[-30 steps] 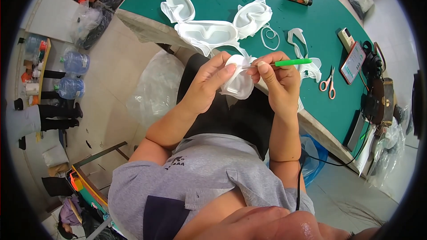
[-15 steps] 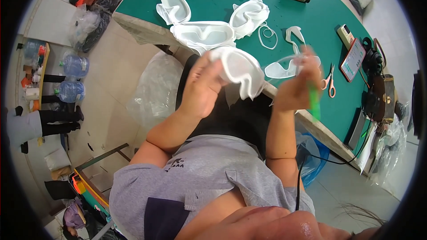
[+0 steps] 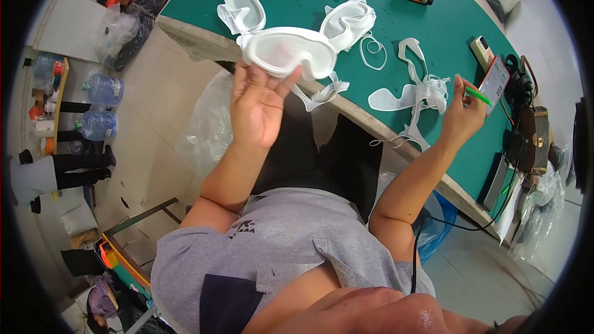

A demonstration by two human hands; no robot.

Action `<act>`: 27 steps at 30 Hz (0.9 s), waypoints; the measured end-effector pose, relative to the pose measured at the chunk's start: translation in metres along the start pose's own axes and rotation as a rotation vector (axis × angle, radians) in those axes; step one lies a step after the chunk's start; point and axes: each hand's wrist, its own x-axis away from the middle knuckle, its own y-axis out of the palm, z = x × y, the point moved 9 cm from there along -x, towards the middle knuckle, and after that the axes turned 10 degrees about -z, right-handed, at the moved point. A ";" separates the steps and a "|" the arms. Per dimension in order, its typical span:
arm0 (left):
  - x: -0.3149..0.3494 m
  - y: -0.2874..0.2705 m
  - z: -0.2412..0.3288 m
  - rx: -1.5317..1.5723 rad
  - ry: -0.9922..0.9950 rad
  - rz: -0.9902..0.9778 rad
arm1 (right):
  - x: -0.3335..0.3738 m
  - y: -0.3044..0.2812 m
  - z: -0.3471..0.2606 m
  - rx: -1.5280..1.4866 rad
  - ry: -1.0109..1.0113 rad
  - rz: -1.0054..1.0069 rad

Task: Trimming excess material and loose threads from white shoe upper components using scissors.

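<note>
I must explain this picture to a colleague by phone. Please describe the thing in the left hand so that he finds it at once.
Start at the green table and follow its near edge to the raised left hand. The fingertips hold a white goggle frame, a wide oval moulded shell. Unlike the other white pieces, which lie on the table, it is lifted up.

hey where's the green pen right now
In the head view the green pen is in the right hand, over the right part of the green table, between the pile of white strips and the phone.
</note>
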 end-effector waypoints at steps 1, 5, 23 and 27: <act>0.002 0.008 -0.008 0.023 -0.034 -0.030 | 0.004 0.001 -0.006 0.001 0.002 0.001; 0.006 0.035 -0.029 0.036 -0.133 -0.115 | 0.042 0.021 -0.067 -1.006 -0.088 -0.191; 0.014 0.049 -0.033 -0.052 -0.129 -0.205 | 0.093 0.042 -0.156 -1.023 -0.583 -0.499; 0.012 0.042 -0.031 -0.133 -0.081 -0.184 | 0.094 0.029 -0.174 -0.687 -0.811 -0.411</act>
